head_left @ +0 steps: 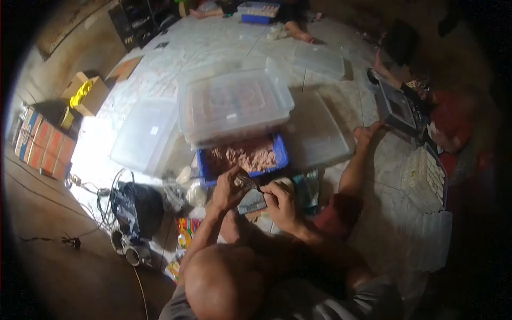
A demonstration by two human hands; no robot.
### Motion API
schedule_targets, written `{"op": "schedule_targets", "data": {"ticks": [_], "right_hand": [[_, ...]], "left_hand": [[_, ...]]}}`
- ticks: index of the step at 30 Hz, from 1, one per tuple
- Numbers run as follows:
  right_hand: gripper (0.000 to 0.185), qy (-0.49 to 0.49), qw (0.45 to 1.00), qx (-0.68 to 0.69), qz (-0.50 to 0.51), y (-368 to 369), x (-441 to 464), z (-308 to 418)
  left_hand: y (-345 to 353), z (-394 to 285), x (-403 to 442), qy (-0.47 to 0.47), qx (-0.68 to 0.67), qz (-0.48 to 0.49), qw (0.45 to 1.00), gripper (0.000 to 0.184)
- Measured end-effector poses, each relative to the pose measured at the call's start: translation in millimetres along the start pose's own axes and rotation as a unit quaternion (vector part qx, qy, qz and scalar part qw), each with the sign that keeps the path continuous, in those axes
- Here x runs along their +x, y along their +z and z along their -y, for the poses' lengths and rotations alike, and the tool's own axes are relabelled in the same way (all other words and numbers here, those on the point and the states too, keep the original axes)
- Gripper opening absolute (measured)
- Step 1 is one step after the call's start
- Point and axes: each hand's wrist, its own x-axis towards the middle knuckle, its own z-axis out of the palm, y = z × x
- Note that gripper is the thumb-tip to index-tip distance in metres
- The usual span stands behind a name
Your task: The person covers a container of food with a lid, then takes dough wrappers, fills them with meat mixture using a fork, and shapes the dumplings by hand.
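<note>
Just in front of a blue tray [284,154] of crumbly pinkish-brown material, my left hand [228,189] is closed round one end of a small dark bundle [247,182] of thin strands. My right hand [281,202] pinches the bundle's other end, a little lower and to the right. Large translucent plastic boxes [234,101] stand behind the tray and cover its back part. Beneath the hands lies a grey flat object [252,202], partly hidden by them.
Translucent lids [140,133] lie on the tiled floor. A black bag [137,205] with cables and white cups [137,255] is at left, near colourful packets [186,232]. Another person [453,117] sits at right beside a box of pale pieces [424,176]. Cardboard boxes [45,144] stand far left.
</note>
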Motion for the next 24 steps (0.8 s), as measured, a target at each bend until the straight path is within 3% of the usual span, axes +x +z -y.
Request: {"op": "schedule_targets", "data": {"ticks": [1,3,5,6,7,8,9,10,12,13,14,15,16,17,18,19,20,22,24], "right_hand": [[0.014,0.030,0.997,0.053,-0.044,-8,4,8],[0.014,0.017,0.996,0.035,-0.080,-11,3,-2],[0.012,-0.001,0.999,0.025,-0.046,-5,-3,-9],[0.012,0.000,0.996,0.036,-0.083,-4,-7,-17],[0.014,0.018,0.994,0.054,-0.090,-21,-5,-12],[0.014,0.034,0.990,0.076,-0.113,-39,-3,-11],[0.015,0.058,0.984,0.104,-0.130,-52,-7,-13],[0.013,0.063,0.982,0.097,-0.148,-65,-9,-17],[0.012,0.074,0.978,0.091,-0.173,-84,-12,-34],[0.012,0.084,0.976,0.090,-0.181,-87,-19,-44],[0.013,0.096,0.978,0.090,-0.162,-90,-25,-53],[0.014,0.107,0.980,0.090,-0.143,-94,-30,-59],[0.014,0.161,0.975,0.105,-0.108,-104,-34,-54],[0.014,0.159,0.976,0.109,-0.105,-105,-42,-63],[0.013,0.119,0.976,0.118,-0.139,-100,-50,-73],[0.013,0.076,0.974,0.133,-0.170,-95,-56,-81],[0.012,0.110,0.973,0.137,-0.152,-97,-60,-84],[0.013,0.156,0.973,0.126,-0.115,-114,-63,-83],[0.014,0.162,0.975,0.116,-0.095,-132,-62,-74]], "left_hand": [[6,-16,1,0.011,-0.162,-0.016,0.987,0.025],[-7,-23,10,0.050,0.049,0.058,0.996,0.028],[4,-22,21,0.099,0.029,0.055,0.993,0.036],[9,-17,27,0.029,-0.022,0.075,0.997,0.041],[9,-40,32,0.033,-0.068,0.073,0.994,0.045],[5,-62,38,0.078,-0.069,0.123,0.987,0.050],[3,-52,45,0.159,-0.102,0.088,0.978,0.053],[0,-90,53,0.128,-0.084,0.084,0.985,0.050],[-18,-84,98,0.128,0.023,0.111,0.985,0.039],[-24,-90,119,0.161,-0.007,0.123,0.979,0.038],[-24,-78,152,0.268,0.096,0.016,0.958,0.033],[-15,-128,165,0.143,0.155,-0.008,0.977,0.019],[-14,-140,188,0.156,0.187,-0.024,0.970,0.023],[-20,-132,220,0.199,0.301,-0.020,0.932,0.027],[-20,-129,246,0.197,0.263,-0.003,0.945,0.031],[-21,-113,266,0.208,0.143,0.047,0.967,0.029],[-19,-113,274,0.079,0.097,0.090,0.988,0.029],[-11,-124,283,0.006,0.193,0.135,0.972,0.032],[2,-106,294,0.055,0.156,0.151,0.975,0.031]]}}
